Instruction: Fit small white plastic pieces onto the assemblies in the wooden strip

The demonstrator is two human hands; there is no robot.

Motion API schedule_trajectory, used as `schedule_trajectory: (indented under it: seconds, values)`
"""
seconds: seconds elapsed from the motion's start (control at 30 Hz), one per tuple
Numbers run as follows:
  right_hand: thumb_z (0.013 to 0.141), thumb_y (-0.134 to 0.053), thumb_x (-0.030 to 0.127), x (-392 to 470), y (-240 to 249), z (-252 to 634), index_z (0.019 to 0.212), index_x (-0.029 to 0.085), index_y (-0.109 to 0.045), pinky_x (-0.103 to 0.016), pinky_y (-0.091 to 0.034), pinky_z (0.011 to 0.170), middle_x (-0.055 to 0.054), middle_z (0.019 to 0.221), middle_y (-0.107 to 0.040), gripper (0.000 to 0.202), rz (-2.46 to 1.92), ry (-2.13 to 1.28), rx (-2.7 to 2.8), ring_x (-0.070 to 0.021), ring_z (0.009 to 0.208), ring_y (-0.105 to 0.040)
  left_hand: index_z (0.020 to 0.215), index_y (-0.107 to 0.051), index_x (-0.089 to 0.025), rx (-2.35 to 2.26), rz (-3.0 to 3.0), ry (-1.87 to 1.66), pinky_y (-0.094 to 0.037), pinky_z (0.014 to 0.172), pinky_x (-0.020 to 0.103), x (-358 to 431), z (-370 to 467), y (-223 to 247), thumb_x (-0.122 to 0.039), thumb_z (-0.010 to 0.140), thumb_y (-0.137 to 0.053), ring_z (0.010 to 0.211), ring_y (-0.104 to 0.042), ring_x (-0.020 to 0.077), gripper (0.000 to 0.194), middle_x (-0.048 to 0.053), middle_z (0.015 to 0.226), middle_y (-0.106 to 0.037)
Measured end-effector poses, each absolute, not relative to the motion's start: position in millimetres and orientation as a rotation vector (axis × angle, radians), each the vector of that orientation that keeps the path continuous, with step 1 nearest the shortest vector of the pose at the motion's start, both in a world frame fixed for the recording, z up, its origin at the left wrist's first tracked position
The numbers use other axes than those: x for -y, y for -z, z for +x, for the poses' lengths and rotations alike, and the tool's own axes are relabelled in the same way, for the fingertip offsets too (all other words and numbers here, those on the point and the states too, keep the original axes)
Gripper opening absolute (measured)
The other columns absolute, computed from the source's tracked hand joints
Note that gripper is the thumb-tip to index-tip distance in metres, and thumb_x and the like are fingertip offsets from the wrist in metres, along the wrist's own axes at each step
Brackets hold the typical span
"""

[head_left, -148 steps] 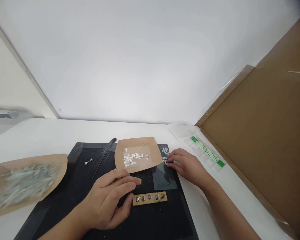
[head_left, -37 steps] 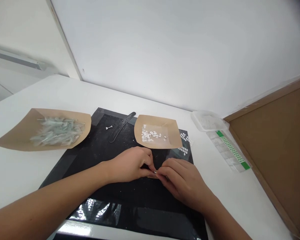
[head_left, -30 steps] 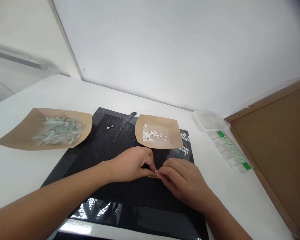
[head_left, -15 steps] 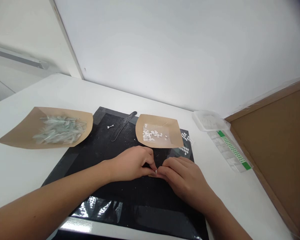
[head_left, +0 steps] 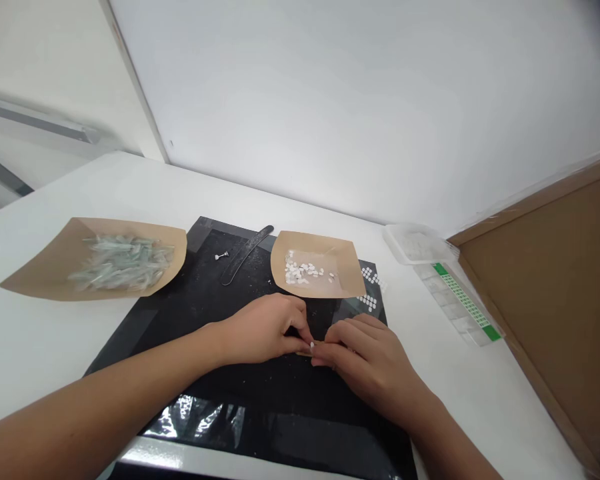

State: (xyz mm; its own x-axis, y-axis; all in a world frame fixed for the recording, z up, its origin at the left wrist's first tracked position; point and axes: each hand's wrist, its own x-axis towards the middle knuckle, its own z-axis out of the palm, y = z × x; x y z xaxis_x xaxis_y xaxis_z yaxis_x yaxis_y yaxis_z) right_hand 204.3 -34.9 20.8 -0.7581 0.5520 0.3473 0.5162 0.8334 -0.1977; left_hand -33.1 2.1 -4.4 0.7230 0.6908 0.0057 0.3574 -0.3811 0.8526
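My left hand is closed in a pinch at a tiny white piece, low over the black mat. My right hand is closed too, thumb and forefinger meeting beside the same piece. Under the fingertips lies a narrow tan strip, its right part covered by my right hand, which holds it. Just beyond both hands stands a brown paper tray with several small white pieces in it.
On the left, a larger paper tray holds a heap of clear slivers. A dark nail file and a small metal piece lie on the mat. White dot stickers, a clear tub and a green-labelled case are at right.
My right fingers have drawn back slightly from the left fingertips, and more of the tan strip and white piece shows. My left hand stays nearly in place. The view has shifted slightly.
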Motion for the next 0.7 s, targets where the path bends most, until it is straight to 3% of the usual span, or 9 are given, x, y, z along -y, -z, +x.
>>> schedule_trajectory:
  seconds: [0.23, 0.33, 0.5, 0.7]
  values:
    - [0.102, -0.072, 0.028, 29.6, -17.0, 216.6, 0.103, 0.023, -0.075, -0.030, -0.045, 0.070, -0.001, 0.086, -0.071, 0.006, -0.766, -0.287, 2.425, -0.0143, 0.074, -0.063, 0.095, -0.086, -0.020, -0.774, 2.024, -0.482, -0.046, 0.063, 0.022, -2.0, -33.4, 5.1, -0.024, 0.087, -0.083, 0.072, -0.063, 0.0125, 0.009, 0.002, 0.086, -0.072]
    - [0.103, -0.070, 0.028, 24.6, -16.6, 225.9, 0.100, 0.022, -0.074, -0.030, -0.049, 0.070, -0.002, 0.087, -0.072, 0.008, -0.856, -0.279, 2.376, -0.0161, 0.076, -0.067, 0.097, -0.085, -0.019, -0.765, 2.047, -0.486, -0.047, 0.064, 0.022, -1.6, -33.9, 3.5, -0.019, 0.085, -0.082, 0.072, -0.063, 0.0127, 0.012, 0.003, 0.088, -0.073]
    - [0.105, -0.063, 0.023, 16.7, -17.4, 234.6, 0.097, 0.022, -0.073, -0.029, -0.053, 0.068, -0.004, 0.086, -0.071, 0.013, -0.972, -0.294, 2.358, -0.0172, 0.075, -0.067, 0.095, -0.085, -0.020, -0.774, 2.069, -0.476, -0.047, 0.063, 0.022, -1.3, -34.4, 1.9, -0.018, 0.083, -0.083, 0.071, -0.062, 0.0120, 0.012, 0.003, 0.091, -0.071]
    - [0.102, -0.064, 0.023, 16.8, -19.0, 232.0, 0.096, 0.022, -0.070, -0.028, -0.051, 0.065, -0.004, 0.086, -0.068, 0.009, -0.981, -0.395, 2.446, -0.0176, 0.076, -0.066, 0.094, -0.086, -0.020, -0.742, 2.092, -0.446, -0.045, 0.061, 0.022, -3.4, -35.3, 3.2, -0.021, 0.085, -0.082, 0.067, -0.061, 0.0121, 0.010, 0.001, 0.076, -0.067]
